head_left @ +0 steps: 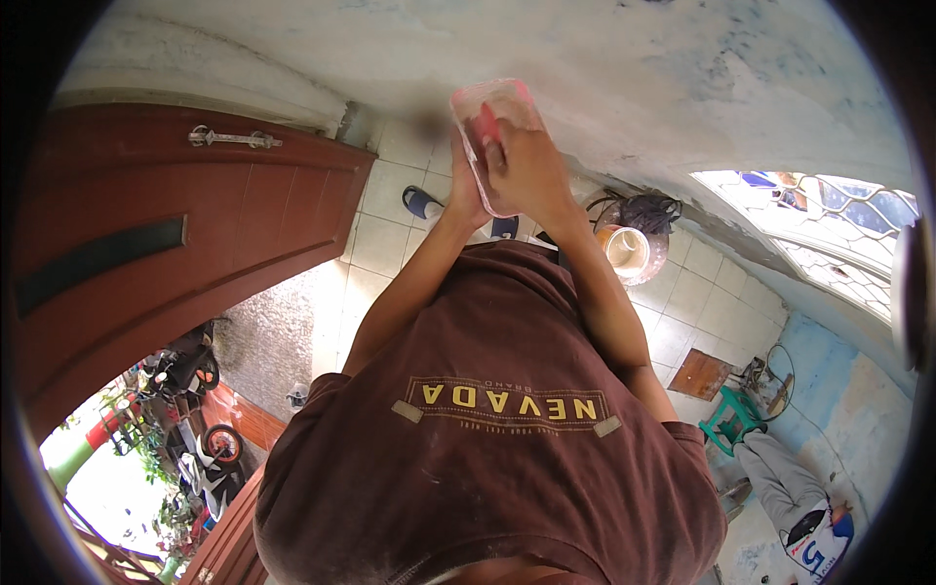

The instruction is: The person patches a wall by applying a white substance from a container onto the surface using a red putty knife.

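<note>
In the upper middle, my left hand (465, 185) is wrapped round the left side of a pink rectangular tray (519, 97) smeared with pale material. My right hand (524, 168) is over the tray, its fingers closed on a small red tool (487, 123), whose lower part is partly hidden by them. A pale, mottled wall (624, 78) stands close beyond the tray. A slippered foot (421, 202) shows on the tiles below, left of my left arm.
A translucent bucket (655, 263) with a dark bag sits right of my forearms. An open brown door (117, 244) fills the left, with parked motorbikes (210, 458) outside. A grille window (829, 224), a green stool (721, 424) and a person in grey trousers (775, 473) are at right.
</note>
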The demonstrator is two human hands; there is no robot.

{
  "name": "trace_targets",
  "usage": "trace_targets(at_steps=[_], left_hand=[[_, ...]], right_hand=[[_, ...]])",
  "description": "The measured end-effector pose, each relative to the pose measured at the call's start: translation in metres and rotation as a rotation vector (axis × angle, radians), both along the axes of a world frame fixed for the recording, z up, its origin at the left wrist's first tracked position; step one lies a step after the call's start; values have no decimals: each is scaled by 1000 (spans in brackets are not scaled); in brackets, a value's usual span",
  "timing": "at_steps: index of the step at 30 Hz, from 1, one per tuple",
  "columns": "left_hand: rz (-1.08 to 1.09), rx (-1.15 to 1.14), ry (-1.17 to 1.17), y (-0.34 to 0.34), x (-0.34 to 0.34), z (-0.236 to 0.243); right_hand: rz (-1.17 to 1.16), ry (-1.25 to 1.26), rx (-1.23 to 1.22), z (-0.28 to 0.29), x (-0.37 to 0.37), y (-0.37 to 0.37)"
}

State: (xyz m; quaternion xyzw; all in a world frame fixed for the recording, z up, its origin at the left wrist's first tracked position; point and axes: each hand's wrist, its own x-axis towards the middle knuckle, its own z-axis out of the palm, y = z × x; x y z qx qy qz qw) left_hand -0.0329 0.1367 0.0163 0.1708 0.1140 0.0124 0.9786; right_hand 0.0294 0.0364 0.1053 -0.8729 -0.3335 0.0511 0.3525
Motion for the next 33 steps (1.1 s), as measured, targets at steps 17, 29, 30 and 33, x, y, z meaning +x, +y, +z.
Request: trace_targets(at_steps=[17,29,30,33], left_hand=[[39,53,-1,13,-11,8],[26,77,-28,31,-13,8],[46,109,-5,31,-13,6],[-10,106,-16,44,-22,-5]], right_hand=[[71,-70,-153,7,-3,18],[-19,-143,-62,0,-9,25],[36,-116,-65,-2,-11,25],[126,-37,-120,0,-12,20]])
